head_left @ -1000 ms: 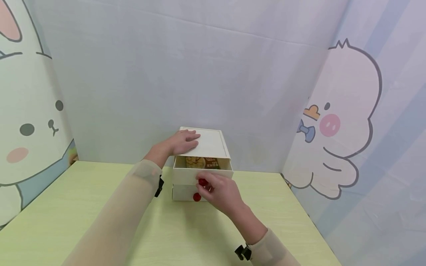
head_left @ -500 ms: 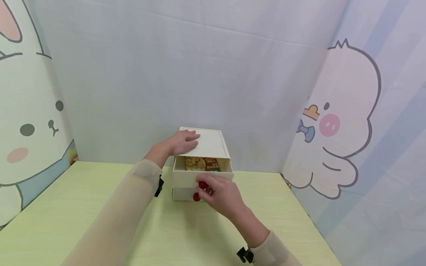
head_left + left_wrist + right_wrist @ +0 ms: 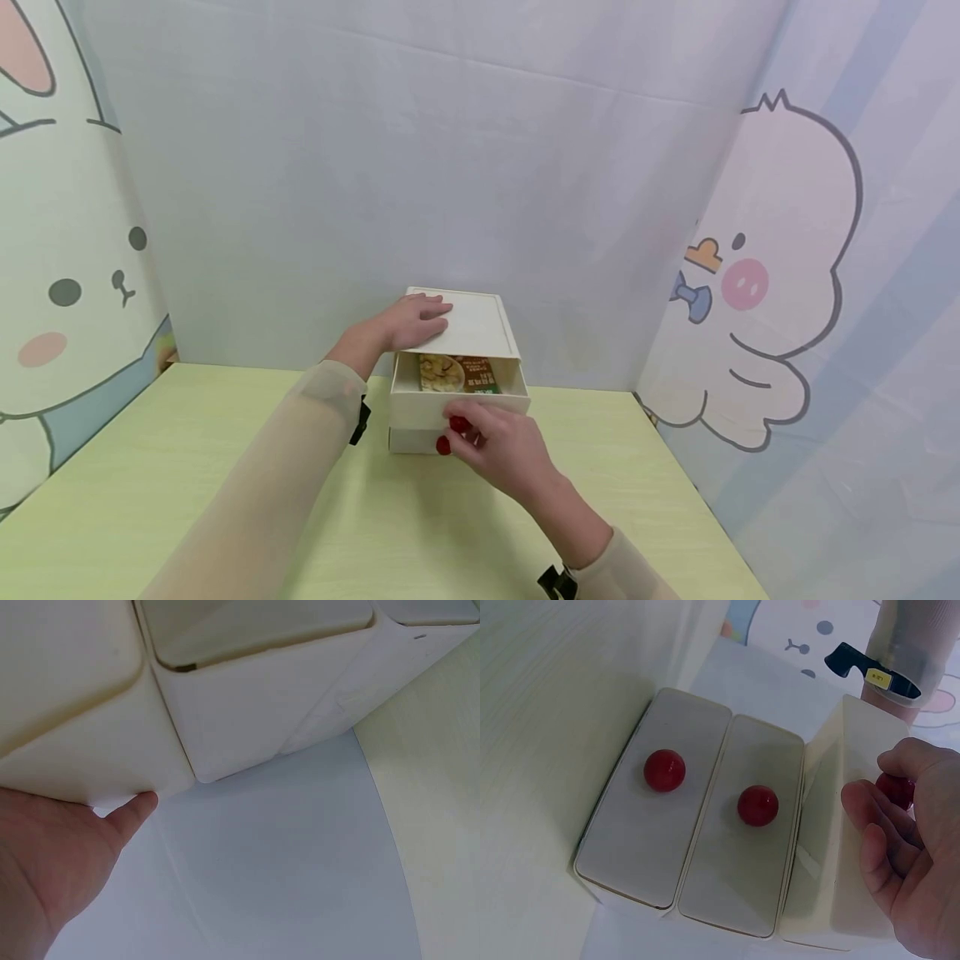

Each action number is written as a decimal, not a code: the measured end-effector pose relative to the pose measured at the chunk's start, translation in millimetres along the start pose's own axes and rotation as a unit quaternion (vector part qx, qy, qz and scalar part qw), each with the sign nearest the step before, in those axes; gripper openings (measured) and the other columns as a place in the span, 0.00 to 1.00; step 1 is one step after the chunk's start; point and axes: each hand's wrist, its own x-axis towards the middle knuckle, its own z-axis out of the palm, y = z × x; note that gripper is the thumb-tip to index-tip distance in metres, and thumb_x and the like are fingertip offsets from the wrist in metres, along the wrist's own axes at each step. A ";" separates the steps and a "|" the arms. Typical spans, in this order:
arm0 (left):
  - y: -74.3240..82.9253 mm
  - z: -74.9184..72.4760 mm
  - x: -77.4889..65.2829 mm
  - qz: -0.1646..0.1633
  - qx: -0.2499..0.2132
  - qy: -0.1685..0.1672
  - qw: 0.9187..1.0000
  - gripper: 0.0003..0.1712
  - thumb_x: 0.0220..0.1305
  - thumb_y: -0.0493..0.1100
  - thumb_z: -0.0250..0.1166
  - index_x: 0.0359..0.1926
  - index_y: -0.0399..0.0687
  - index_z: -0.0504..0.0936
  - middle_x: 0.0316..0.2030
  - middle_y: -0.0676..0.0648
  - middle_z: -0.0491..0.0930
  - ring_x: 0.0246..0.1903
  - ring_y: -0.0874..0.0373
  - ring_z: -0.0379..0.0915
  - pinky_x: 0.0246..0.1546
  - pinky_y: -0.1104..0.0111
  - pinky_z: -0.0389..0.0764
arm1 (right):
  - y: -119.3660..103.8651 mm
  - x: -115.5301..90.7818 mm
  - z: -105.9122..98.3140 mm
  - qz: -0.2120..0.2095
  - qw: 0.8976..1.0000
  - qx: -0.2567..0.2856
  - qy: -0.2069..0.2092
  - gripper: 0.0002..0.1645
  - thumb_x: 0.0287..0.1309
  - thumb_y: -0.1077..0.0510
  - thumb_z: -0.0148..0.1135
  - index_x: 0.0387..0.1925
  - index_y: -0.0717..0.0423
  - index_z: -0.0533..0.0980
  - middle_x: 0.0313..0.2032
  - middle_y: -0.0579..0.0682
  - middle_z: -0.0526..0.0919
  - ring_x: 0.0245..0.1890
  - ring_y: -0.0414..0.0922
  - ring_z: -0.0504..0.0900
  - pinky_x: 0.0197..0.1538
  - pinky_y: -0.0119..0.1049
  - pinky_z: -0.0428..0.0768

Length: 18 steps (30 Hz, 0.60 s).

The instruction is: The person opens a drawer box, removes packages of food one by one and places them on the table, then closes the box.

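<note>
hands apart: left hand (image 3: pixel 411 323) spread on cabinet (image 3: pixel 480 323), right hand (image 3: pixel 506 447) pinching red knob (image 3: pixel 459 424); drawer (image 3: pixel 418 408) between (pack (image 3: pixel 453 373) inside)

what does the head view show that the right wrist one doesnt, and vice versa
Only the head view: the printed packet inside the open top drawer, the duck print, and the left hand resting on the cabinet top.

Only the right wrist view: two closed drawers with their red knobs; the head view shows just one such knob.

Both: the right hand pinching the top knob, the rabbit print and the table.
</note>
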 end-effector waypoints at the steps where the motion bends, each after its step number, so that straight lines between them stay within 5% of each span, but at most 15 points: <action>1: 0.0 0.0 0.1 0.000 -0.001 0.000 1.000 0.35 0.86 0.57 0.47 0.86 0.54 0.65 0.89 0.45 0.53 0.90 0.40 0.37 0.88 0.39 0.45 | -0.5 -0.4 -0.4 -0.001 1.000 0.000 0.001 0.14 0.62 0.57 0.81 0.48 0.44 0.86 0.41 0.40 0.93 0.30 0.32 0.87 0.34 0.22 0.84; 18: 2.4 0.1 -1.5 0.000 -0.005 -0.001 1.000 0.34 0.86 0.57 0.46 0.85 0.55 0.66 0.89 0.46 0.53 0.90 0.39 0.36 0.88 0.39 0.44 | -6.2 -6.3 -5.7 -0.019 1.000 0.006 0.009 0.15 0.60 0.60 0.81 0.46 0.45 0.86 0.38 0.39 0.93 0.30 0.30 0.88 0.34 0.20 0.83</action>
